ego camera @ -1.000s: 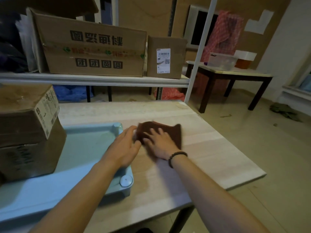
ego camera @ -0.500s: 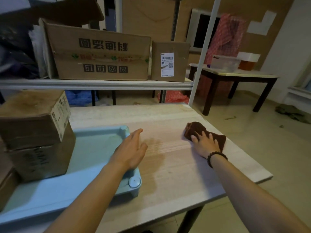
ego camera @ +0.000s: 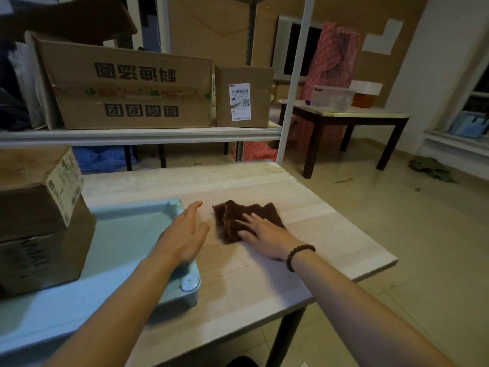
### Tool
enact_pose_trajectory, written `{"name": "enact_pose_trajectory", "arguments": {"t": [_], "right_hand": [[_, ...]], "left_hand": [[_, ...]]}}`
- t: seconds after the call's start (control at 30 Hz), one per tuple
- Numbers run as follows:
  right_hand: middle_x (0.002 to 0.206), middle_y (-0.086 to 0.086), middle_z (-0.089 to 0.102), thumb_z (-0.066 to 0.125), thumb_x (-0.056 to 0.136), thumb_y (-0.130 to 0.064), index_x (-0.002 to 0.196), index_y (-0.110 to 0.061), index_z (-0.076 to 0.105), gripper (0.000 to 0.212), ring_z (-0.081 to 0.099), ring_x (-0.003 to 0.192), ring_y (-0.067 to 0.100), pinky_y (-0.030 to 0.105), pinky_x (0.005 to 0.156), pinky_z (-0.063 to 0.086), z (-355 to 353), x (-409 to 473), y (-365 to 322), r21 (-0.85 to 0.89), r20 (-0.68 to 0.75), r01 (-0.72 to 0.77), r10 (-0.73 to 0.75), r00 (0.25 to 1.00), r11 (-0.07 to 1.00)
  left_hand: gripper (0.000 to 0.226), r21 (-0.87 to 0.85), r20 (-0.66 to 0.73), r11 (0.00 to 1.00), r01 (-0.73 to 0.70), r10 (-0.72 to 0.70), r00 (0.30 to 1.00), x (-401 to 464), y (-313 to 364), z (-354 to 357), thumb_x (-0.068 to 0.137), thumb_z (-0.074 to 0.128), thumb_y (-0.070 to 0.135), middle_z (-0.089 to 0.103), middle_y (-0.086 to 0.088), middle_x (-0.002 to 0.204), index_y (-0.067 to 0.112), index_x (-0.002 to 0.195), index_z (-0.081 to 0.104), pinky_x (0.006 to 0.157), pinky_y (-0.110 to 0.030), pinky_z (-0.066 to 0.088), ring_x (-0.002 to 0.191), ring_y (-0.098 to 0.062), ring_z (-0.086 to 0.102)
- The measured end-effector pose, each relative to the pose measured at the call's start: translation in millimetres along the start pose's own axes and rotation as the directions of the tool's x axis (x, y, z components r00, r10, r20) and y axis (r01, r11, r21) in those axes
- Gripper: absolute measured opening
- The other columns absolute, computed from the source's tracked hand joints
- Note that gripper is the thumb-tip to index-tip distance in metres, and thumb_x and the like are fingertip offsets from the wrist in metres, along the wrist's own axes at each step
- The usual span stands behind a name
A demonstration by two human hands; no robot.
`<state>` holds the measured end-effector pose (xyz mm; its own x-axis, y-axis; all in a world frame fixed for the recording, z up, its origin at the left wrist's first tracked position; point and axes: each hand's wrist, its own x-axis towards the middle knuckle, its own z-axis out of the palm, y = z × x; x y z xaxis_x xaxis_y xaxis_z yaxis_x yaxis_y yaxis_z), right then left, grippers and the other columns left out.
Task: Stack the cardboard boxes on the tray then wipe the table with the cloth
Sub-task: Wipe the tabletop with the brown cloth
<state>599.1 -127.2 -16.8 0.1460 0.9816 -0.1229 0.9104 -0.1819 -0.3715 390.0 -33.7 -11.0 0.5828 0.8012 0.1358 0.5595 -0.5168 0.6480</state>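
the right hand [ego camera: 267, 234] lies flat, fingers spread, pressing the brown cloth [ego camera: 239, 219] onto the pale wooden surface [ego camera: 304, 207]. the cloth is rumpled and sits near the middle of the surface, just right of the tray [ego camera: 127, 234]. a dark bead bracelet [ego camera: 299, 256] circles the right wrist. the left hand [ego camera: 184, 237] is open and holds nothing, fingers together, poised over the tray's right edge; whether it touches the rim cannot be told. the light blue tray takes up the left part of the surface. on its left side stand two cardboard boxes, the top box [ego camera: 37, 186] stacked on the lower box [ego camera: 45, 258], the top one bearing a white label. behind the surface a shelf [ego camera: 143, 133] carries a large box [ego camera: 127, 86] and a small box [ego camera: 243, 96].
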Motion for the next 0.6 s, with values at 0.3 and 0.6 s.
{"name": "enact_pose_trajectory", "arguments": {"t": [0.3,0.6], "right_hand": [[0.157,0.013,0.04,0.03,0.11,-0.041,0.152,-0.019,0.041,0.049,0.034,0.147,0.035,0.048,0.118,0.031,-28,-43,72,-0.03,-0.19,-0.414,0.401,0.896,0.91],[0.168,0.003,0.027,0.03,0.11,-0.041,0.155,-0.025,0.04,0.049,0.013,0.156,0.024,0.045,0.125,0.013,35,-19,-48,-0.081,-0.062,0.1,-0.105,0.993,0.992]], "left_hand": [[0.069,-0.034,0.005,0.999,-0.037,0.037,0.999,-1,-1,1,0.101,0.043,0.03,0.025,0.003,0.163,0.031,0.156,0.002,0.112,-0.048,0.032,0.141,-0.027,0.039],[0.062,-0.089,-0.021,0.996,-0.028,0.026,0.999,3,0,3,0.104,0.038,0.033,0.028,-0.002,0.162,0.034,0.155,0.004,0.115,-0.051,0.029,0.142,-0.03,0.038]]}}
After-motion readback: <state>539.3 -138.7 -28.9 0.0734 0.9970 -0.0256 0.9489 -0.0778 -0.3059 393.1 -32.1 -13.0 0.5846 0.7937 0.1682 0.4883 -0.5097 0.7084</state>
